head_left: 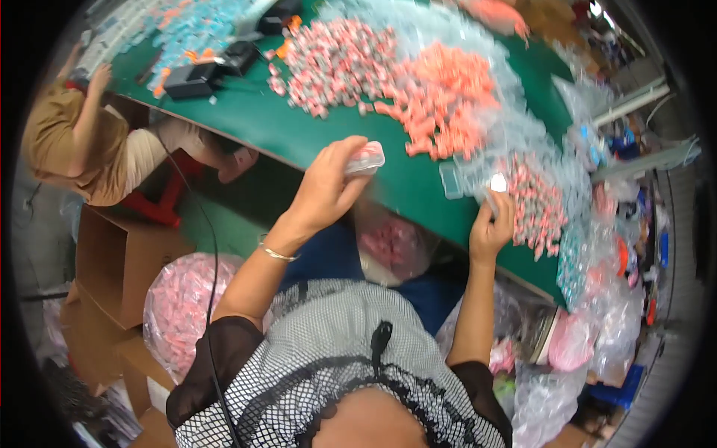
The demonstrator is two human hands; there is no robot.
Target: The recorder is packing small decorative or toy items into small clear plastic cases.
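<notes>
My left hand (326, 188) is raised over the near edge of the green table (269, 127) and holds a small clear plastic case (365, 158) with pink contents. My right hand (491, 224) reaches onto the table and pinches a small white piece (498, 181) beside an empty clear case (450, 181). A heap of small pink and white items (336, 63) and a heap of orange-pink items (444, 97) lie farther back on the table. More pink items (539, 209) lie just right of my right hand.
A clear bag of filled pink cases (392, 245) hangs below the table edge between my arms. A large bag of pink items (179, 306) and cardboard boxes (119, 261) stand at my left. Another person (82, 134) sits at the far left. Black devices (190, 81) sit on the table.
</notes>
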